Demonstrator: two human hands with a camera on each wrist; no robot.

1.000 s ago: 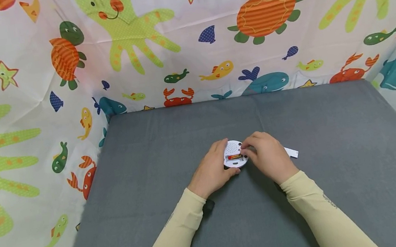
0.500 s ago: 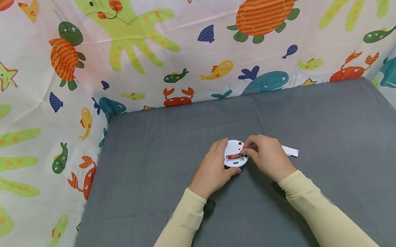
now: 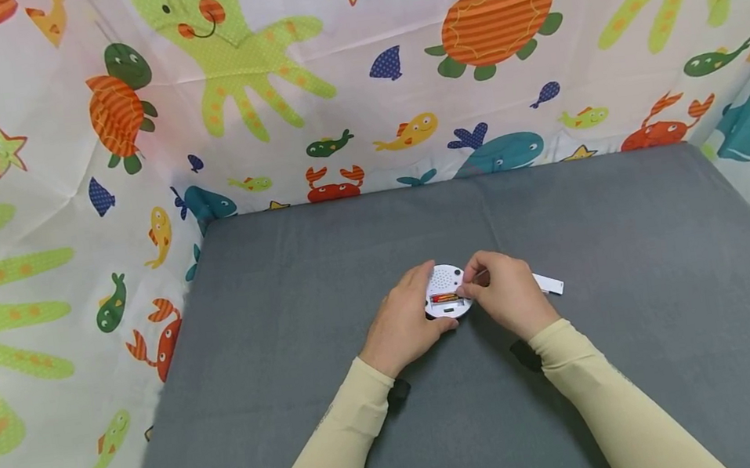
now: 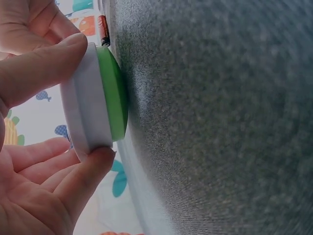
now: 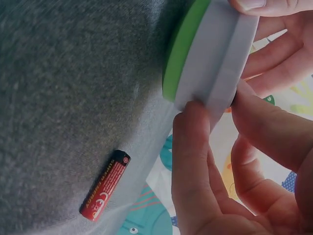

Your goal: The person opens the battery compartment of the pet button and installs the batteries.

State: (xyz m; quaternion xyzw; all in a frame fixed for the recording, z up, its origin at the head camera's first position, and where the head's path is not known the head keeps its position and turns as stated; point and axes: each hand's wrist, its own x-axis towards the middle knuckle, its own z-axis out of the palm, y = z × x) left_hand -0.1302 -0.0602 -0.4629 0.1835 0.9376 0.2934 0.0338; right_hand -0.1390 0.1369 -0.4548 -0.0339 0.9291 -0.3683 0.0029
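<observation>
A round white and green battery device (image 3: 448, 276) lies with its holed white back upward and its green side against the table cloth. In its uncovered battery slot sits a red-and-orange battery (image 3: 445, 298). My left hand (image 3: 403, 319) grips the device's rim from the left, thumb at the near side and fingers at the far side. At the right edge, my right hand (image 3: 509, 291) pinches the device, thumb on the back and index finger on the side (image 5: 193, 122). A second red-and-black battery (image 5: 105, 186) lies on the cloth, seen in the right wrist view.
A narrow white strip (image 3: 549, 284) lies just right of the right hand, partly hidden by it. Grey cloth (image 3: 323, 272) covers the table. A curtain printed with sea animals (image 3: 329, 98) hangs behind and at both sides.
The right hand has shifted slightly at the device's right edge. The left hand keeps its grip, and the battery stays in the slot. The head view has tilted a little.
</observation>
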